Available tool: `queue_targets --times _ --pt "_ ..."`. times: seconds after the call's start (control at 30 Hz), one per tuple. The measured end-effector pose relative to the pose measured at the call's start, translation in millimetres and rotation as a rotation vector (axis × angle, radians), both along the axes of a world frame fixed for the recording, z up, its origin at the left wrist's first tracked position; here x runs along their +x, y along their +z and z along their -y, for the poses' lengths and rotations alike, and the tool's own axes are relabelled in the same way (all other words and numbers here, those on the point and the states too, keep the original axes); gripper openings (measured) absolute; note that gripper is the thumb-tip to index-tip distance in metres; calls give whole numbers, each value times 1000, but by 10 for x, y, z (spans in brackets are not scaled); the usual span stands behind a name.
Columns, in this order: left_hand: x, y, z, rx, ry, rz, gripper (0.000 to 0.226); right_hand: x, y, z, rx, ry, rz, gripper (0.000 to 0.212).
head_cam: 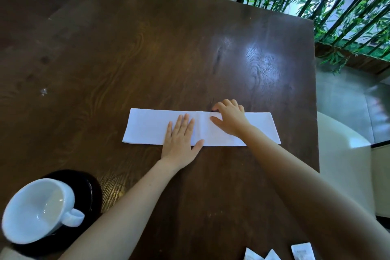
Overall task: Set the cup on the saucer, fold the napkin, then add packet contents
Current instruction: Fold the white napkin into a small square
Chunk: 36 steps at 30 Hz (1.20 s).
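We look down on a dark wooden worktop (147, 48) from head height. A white napkin (147, 126) lies near the middle of it, folded into a long flat strip running left to right, with a faint crease across its centre.

Our left hand (181, 139) lies flat on the napkin just left of that crease, palm down, fingers straight and together, thumb spread to the side; its grip is released and it holds nothing.

Our right hand (230, 118) rests on the napkin just right of the crease, fingers curled down at the strip's far edge. We cannot tell whether its grip pinches the paper or only presses on it.

At the near left corner, a white cup (35, 211) sits on a black saucer (90, 190), well apart from the napkin. The cup appears empty, its handle pointing right.

Along the near right edge, the tops of 3 white packets (301, 251) show, lying on the worktop near the right forearm.
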<state>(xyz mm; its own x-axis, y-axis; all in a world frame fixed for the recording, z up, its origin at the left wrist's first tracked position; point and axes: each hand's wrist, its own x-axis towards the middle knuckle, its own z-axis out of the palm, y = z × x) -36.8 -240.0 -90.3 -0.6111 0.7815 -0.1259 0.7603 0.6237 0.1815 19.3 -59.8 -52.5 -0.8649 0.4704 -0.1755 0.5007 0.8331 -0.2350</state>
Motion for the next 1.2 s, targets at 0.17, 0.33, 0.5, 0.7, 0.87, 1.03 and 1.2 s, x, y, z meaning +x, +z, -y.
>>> queue_targets --times 0.17,0.33,0.5,0.7,0.87,1.03,1.2 --pt "-37 4 96 48 -88 60 77 -210 148 -5 -277 25 162 37" --pt "-41 113 147 244 -44 242 70 -250 333 65 -480 93 140 29" --pt "57 432 171 515 82 435 66 -179 690 158 -700 27 -24 18" --pt "125 1017 185 768 199 542 48 -53 1303 304 -766 35 -258 16" --pt "12 1548 181 817 273 659 29 85 1809 324 -709 28 -404 13" --pt "-107 2223 116 713 58 581 15 231 2176 264 -583 -5 -560 17" --pt "-177 2744 74 536 -123 540 16 430 2501 201 -396 124 -536 41"
